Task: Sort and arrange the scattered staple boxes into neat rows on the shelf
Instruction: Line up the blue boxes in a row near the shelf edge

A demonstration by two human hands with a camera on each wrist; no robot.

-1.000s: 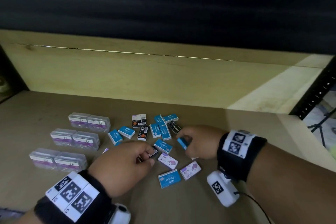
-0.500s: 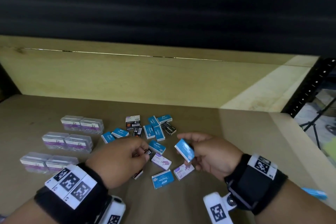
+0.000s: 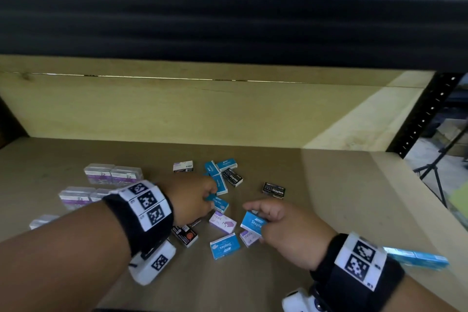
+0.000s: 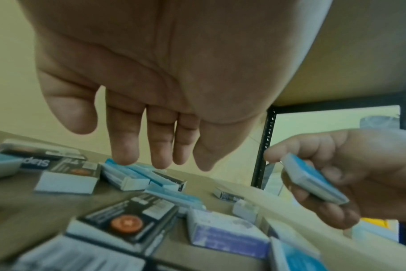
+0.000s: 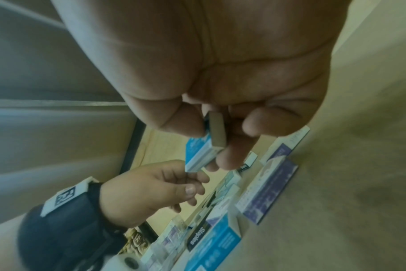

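Observation:
Small staple boxes lie scattered on the brown shelf board: blue ones, purple ones and black ones. My right hand pinches a blue staple box between thumb and fingers, lifted just above the pile; the right wrist view shows the same blue box in that grip. My left hand reaches over the middle of the pile with straight fingers pointing down at another blue box, holding nothing. One black box lies apart to the right.
Clear plastic boxes with purple labels sit in paired rows at the left. A wooden back panel closes the rear. A black perforated post marks the right end. A long blue object lies behind my right wrist.
My left hand has moved forward from the near black boxes to the blue boxes in the middle. My right hand still holds its blue box. A black box now lies apart at the right.

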